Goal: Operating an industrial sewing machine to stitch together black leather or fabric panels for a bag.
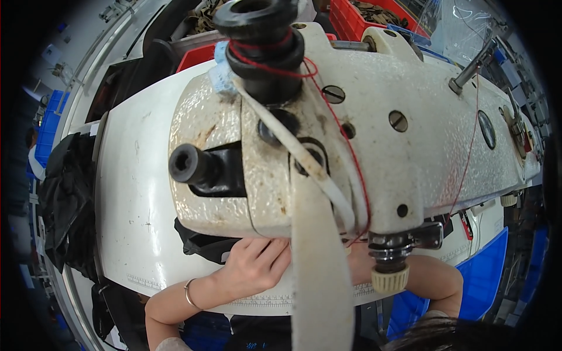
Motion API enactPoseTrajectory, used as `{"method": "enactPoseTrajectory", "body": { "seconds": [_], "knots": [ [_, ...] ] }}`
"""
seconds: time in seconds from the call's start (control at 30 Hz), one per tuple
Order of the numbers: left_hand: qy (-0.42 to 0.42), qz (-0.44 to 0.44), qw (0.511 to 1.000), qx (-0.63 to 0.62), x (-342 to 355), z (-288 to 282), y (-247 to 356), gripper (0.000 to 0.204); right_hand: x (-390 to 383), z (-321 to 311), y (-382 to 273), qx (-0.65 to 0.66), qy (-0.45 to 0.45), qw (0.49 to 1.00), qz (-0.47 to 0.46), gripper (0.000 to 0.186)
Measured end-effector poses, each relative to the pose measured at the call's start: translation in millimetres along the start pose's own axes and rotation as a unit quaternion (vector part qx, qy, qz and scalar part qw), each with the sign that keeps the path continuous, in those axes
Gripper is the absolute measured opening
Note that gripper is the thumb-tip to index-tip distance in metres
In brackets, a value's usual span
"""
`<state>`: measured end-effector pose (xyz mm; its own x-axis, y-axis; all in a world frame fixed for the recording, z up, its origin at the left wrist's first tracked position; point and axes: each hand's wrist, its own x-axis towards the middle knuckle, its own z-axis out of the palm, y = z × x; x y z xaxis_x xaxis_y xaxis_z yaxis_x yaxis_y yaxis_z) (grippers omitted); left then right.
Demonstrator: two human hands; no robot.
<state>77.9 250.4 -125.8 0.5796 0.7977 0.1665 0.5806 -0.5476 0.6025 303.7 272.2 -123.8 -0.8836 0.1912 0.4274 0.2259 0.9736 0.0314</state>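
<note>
A cream-white industrial sewing machine (374, 123) fills the middle of the view, with red thread (353, 158) running down its head. Under its near edge lies my left hand (257, 266), a bangle round the wrist. Its fingers bend forward and their tips vanish beneath the machine head, next to a piece of black fabric (205, 244). My right hand (359, 263) is mostly covered by a pale flat bar (321, 275) and the thread tension knob (391, 278); its fingers cannot be made out. The needle area is hidden behind the machine head.
The white sewing table (132, 193) has a ruler strip along its near edge. Black fabric (69, 199) hangs at the left side. Blue bins (483, 272) stand at the right below the table. A red crate (380, 17) with brownish pieces sits at the back.
</note>
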Motion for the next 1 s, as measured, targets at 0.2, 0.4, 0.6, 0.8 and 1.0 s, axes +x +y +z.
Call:
{"method": "enactPoseTrajectory", "body": {
  "seconds": [0.2, 0.4, 0.6, 0.8, 1.0],
  "knots": [
    [0.014, -0.050, 0.998, -0.039, 5.3, -0.5, 2.3, 0.026, 1.2, 2.7, -0.3, -0.013, 0.048, 0.999, 0.020, 0.014],
    [0.096, -0.047, 0.991, -0.084, 1.2, 16.0, 3.0, 0.028, -1.4, 6.7, -7.4, -0.011, 0.008, 0.999, 0.041, 0.015],
    [0.076, 0.116, 0.984, 0.115, 22.8, -5.7, -12.7, 0.030, 4.3, 16.8, 2.1, 0.100, -0.018, 0.980, 0.170, 0.019],
    [0.085, 0.142, 0.969, 0.182, 30.2, -14.4, -14.0, 0.029, 16.1, 6.9, 14.0, 0.145, 0.057, 0.966, 0.206, 0.023],
    [0.097, 0.150, 0.957, 0.227, 32.1, -16.8, -10.2, 0.029, 7.3, 14.9, 17.0, 0.013, 0.033, 0.992, 0.118, 0.016]
  ]
}}
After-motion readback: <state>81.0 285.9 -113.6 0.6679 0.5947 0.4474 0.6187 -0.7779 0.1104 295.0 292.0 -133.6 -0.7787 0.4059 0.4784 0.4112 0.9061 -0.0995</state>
